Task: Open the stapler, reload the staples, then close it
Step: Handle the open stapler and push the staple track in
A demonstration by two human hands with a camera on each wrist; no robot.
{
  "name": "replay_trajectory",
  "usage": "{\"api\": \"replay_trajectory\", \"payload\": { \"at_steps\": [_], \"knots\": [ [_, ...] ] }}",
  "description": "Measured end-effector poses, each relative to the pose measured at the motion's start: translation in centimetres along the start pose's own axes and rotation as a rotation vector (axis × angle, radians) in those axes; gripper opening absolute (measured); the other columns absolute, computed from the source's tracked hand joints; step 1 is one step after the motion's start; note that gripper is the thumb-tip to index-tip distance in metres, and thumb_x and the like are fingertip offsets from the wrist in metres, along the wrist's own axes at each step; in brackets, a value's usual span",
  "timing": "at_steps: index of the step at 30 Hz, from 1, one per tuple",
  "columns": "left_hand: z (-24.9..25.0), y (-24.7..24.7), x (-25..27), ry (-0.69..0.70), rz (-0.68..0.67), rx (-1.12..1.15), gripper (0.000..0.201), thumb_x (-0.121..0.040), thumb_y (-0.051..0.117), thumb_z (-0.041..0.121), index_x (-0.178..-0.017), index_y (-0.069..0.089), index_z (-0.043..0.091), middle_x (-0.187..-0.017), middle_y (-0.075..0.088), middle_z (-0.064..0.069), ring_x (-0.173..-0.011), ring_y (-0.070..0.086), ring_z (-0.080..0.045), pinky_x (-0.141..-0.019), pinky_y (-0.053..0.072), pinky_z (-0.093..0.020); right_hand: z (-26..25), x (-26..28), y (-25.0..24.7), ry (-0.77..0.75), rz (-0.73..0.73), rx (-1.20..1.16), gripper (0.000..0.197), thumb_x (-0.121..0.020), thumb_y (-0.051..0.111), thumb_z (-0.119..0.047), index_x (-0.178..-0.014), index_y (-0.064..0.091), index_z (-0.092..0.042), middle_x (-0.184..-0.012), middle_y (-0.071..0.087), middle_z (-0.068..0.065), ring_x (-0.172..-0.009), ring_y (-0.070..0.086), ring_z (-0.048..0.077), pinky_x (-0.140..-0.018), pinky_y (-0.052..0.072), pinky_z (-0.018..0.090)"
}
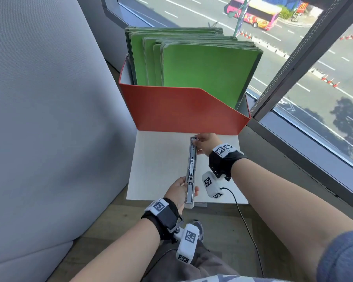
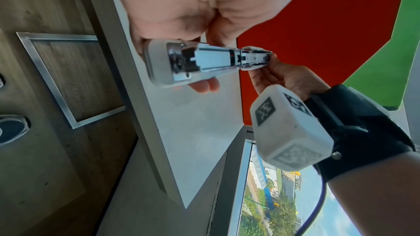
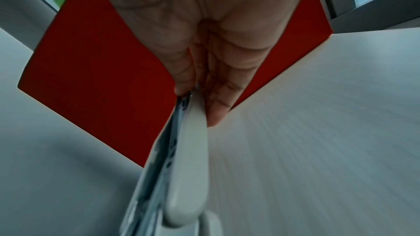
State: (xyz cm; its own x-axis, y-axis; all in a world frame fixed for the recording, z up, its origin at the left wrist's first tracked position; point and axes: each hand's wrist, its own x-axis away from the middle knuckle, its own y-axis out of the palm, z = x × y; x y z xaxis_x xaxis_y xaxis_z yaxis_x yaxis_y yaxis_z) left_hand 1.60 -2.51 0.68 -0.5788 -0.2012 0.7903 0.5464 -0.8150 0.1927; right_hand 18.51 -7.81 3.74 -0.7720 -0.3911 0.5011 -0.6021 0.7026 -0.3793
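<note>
A white stapler is swung fully open into one long line, its metal staple channel facing up, held above the small white table. My left hand grips the near end, thumb on one side and fingers curled under; the left wrist view shows that end of the stapler in my left hand. My right hand pinches the far end between thumb and fingers. In the right wrist view the right hand's fingers clamp the white plastic arm of the stapler. No loose staples are visible.
A red file box full of green folders stands at the table's far edge. A grey padded wall is at the left, a window and sill at the right. A black cable trails from my right wrist over the table's near edge.
</note>
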Motion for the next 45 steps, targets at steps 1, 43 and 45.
{"api": "replay_trajectory", "payload": {
  "at_steps": [1,43,45],
  "knots": [
    [0.0,0.0,-0.1,-0.003,0.008,-0.003,0.027,-0.092,0.036,-0.002,-0.094,0.057,0.014,-0.074,0.064,-0.011,-0.064,0.06,-0.019,-0.056,0.05,-0.022,-0.1,0.1,-0.1,-0.01,0.009,0.004,0.023,-0.092,0.057,-0.008,-0.108,0.062,0.008,-0.086,0.064,0.016,-0.064,0.064,0.026,-0.072,0.06,0.039],
    [1.5,-0.2,-1.4,0.045,-0.082,0.053,0.017,-0.084,0.064,0.017,-0.099,0.064,0.008,-0.093,0.068,-0.014,-0.094,0.065,-0.027,-0.072,0.051,-0.037,7.6,11.1,4.1,-0.082,0.002,-0.048,0.028,-0.086,0.065,-0.019,-0.113,0.059,-0.017,-0.113,0.063,0.002,-0.087,0.062,0.005,-0.061,0.048,0.006],
    [1.2,-0.4,-1.5,0.048,-0.064,0.029,0.018,-0.084,0.065,0.016,-0.101,0.064,0.009,-0.095,0.069,-0.015,-0.096,0.065,-0.029,-0.073,0.053,-0.04,7.9,11.0,4.4,-0.058,-0.001,-0.067,0.029,-0.084,0.067,-0.019,-0.112,0.06,-0.017,-0.114,0.064,0.004,-0.091,0.065,0.011,-0.06,0.048,0.01]
  ]
}}
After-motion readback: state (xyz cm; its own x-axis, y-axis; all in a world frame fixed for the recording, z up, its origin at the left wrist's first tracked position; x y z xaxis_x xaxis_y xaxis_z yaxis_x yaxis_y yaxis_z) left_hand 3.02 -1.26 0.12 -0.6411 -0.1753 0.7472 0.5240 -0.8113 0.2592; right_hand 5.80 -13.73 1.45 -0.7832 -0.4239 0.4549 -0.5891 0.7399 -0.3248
